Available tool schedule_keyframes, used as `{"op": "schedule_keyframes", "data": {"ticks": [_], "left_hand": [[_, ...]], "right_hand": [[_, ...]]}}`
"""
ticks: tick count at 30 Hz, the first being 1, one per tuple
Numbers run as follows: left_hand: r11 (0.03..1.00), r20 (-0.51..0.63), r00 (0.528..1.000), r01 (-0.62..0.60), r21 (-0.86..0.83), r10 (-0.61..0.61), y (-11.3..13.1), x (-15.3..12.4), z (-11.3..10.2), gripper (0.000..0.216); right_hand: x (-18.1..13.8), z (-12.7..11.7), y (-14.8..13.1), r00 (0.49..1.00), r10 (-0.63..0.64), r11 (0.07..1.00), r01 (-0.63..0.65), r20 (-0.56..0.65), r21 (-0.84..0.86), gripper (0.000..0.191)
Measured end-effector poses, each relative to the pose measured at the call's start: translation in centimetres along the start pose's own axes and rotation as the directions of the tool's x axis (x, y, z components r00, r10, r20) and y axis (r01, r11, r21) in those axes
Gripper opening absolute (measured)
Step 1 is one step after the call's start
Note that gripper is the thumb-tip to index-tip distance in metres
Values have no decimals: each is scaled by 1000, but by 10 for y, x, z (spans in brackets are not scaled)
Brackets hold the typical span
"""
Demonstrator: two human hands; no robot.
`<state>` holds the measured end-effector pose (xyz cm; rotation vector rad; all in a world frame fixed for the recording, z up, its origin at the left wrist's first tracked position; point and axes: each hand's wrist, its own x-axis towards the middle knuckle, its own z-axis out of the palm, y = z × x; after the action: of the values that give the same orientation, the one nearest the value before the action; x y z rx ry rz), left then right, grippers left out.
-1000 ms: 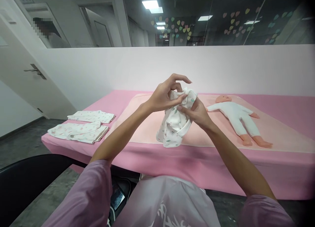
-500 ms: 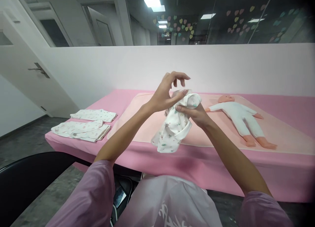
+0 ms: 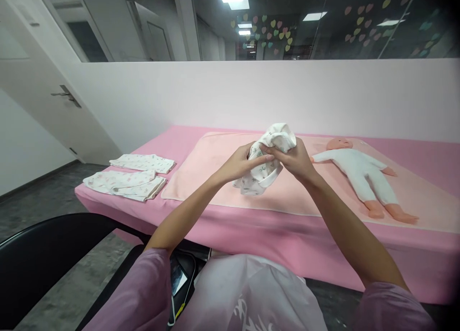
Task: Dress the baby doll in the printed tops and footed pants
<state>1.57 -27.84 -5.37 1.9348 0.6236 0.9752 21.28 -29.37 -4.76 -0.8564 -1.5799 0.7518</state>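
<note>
Both of my hands hold a small white baby garment (image 3: 268, 156) with a faint print, bunched up just above the pale pink mat (image 3: 223, 154). My left hand (image 3: 240, 163) pinches its lower left part with closed fingers. My right hand (image 3: 293, 159) grips the upper right part, fingers wrapped into the cloth. A baby doll (image 3: 355, 170) in a white suit lies on its back on the mat to the right of my hands, apart from them.
The mat lies on a table covered in bright pink cloth (image 3: 251, 230). Two folded printed garments (image 3: 125, 182) (image 3: 143, 162) rest at its left end. A low white wall (image 3: 215, 94) runs behind. A black chair (image 3: 46, 254) stands at lower left, a door (image 3: 43, 101) at far left.
My hands have come down and forward toward the mat with the garment. My left hand's fingers, raised and spread before, are now closed on the cloth, which is more bunched up.
</note>
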Motion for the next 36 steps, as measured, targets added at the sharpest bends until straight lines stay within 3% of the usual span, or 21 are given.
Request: {"op": "schedule_keyframes", "data": {"ticks": [2, 4, 7, 8, 10, 13, 16, 19, 25, 31, 36], "left_hand": [[1000, 2, 1000, 21, -18, -21, -6, 4, -1, 43], [997, -36, 998, 43, -64, -45, -15, 8, -1, 44], [982, -170, 982, 49, -180, -80, -29, 16, 1, 44], [974, -206, 974, 47, -221, -94, -33, 18, 3, 45], [957, -211, 972, 39, -289, -103, -37, 22, 6, 49], [925, -81, 994, 33, -378, -68, -38, 25, 12, 59], [903, 43, 996, 86, -421, -75, -40, 28, 15, 70], [940, 35, 997, 72, -333, -64, -47, 35, 13, 64], [983, -118, 986, -132, -131, 117, -58, 62, 1, 44], [964, -104, 972, -186, 192, 209, -36, 82, -12, 43], [927, -135, 962, -183, 328, 238, -20, 100, -39, 37]], "right_hand": [[4, -3, 7, 1000, 18, 1000, -18, -3, -25, 48], [5, -4, 17, 994, 0, 997, -9, -108, -77, 55], [-4, 4, 29, 901, -187, 963, 89, -392, -254, 57], [-9, 8, 32, 869, -259, 939, 125, -421, -320, 53], [-16, 16, 36, 875, -345, 891, 191, -341, -411, 44], [-16, 21, 42, 920, -342, 869, 233, -190, -436, 42], [-5, 16, 50, 930, -303, 902, 211, -206, -377, 52], [8, 6, 56, 950, -247, 944, 192, -191, -268, 53], [20, -8, 59, 979, -140, 976, 112, -145, -189, 42], [28, -19, 48, 966, -194, 959, 151, -171, -239, 37], [36, -49, 31, 966, -52, 945, -34, -253, -324, 36]]}}
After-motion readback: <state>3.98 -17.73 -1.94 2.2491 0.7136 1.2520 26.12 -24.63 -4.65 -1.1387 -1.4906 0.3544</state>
